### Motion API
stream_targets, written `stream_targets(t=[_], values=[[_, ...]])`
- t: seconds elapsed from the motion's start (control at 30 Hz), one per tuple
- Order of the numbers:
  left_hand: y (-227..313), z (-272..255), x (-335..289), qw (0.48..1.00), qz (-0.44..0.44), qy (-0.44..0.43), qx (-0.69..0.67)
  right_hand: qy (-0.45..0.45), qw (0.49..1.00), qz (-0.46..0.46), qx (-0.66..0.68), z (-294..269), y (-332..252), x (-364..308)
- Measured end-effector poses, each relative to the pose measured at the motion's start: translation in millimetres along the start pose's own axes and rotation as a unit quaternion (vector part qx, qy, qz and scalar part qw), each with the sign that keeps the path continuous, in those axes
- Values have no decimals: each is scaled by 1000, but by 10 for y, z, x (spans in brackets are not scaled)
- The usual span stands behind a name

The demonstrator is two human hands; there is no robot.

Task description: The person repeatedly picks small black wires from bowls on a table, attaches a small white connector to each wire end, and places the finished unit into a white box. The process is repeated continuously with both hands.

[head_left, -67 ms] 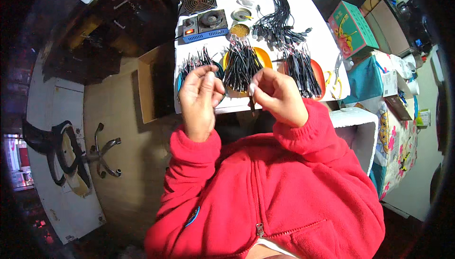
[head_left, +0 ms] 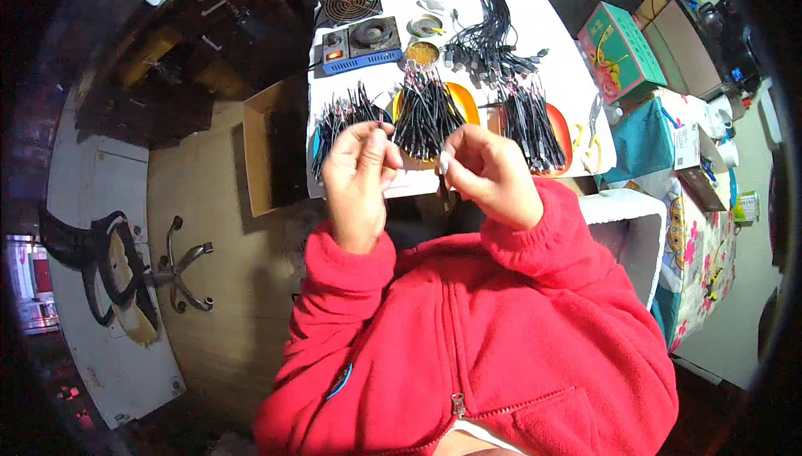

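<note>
My left hand [head_left: 357, 184] is raised at the table's near edge, thumb and forefinger pinched together. A tiny dark, reddish tip [head_left: 382, 124] shows at its fingertips, too small to name. Beside it, my right hand [head_left: 494, 174] is closed in a pinch on a thin dark strip [head_left: 444, 187] that points downward; a whitish bit shows at the thumb. Beyond my hands lie bundles of short black cables with bare reddish ends: a left bundle [head_left: 338, 126], a middle bundle [head_left: 423, 114] on a yellow tray [head_left: 469, 105], and a right bundle [head_left: 528, 126] on an orange tray [head_left: 560, 126].
Behind the bundles stand a blue heating unit [head_left: 361, 48] with a lit switch, a round tin of amber material [head_left: 422, 54] and a small dish [head_left: 426, 25]. Black cables with plugs [head_left: 493, 38] lie at the back. Yellow-handled scissors [head_left: 592, 143] rest at right, near a white foam box [head_left: 626, 205].
My left hand has shifted slightly right, and its thumb and forefinger are pressed closer together. My right hand stays almost in place.
</note>
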State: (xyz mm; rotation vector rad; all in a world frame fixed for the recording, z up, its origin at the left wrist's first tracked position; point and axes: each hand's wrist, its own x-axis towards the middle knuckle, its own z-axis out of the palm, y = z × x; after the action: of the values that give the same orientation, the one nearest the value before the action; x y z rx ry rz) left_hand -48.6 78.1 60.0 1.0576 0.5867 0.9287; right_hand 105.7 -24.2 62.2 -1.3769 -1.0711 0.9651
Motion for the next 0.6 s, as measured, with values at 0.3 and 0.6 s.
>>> stream_targets(t=[0.3, 0.6], values=[[-108, 418, -605, 994, 52, -19, -91, 145, 906, -243, -315, 290, -4, -672], [-285, 635, -949, 986, 144, -74, 42, 146, 848, -286, -421, 348, 55, -1036]])
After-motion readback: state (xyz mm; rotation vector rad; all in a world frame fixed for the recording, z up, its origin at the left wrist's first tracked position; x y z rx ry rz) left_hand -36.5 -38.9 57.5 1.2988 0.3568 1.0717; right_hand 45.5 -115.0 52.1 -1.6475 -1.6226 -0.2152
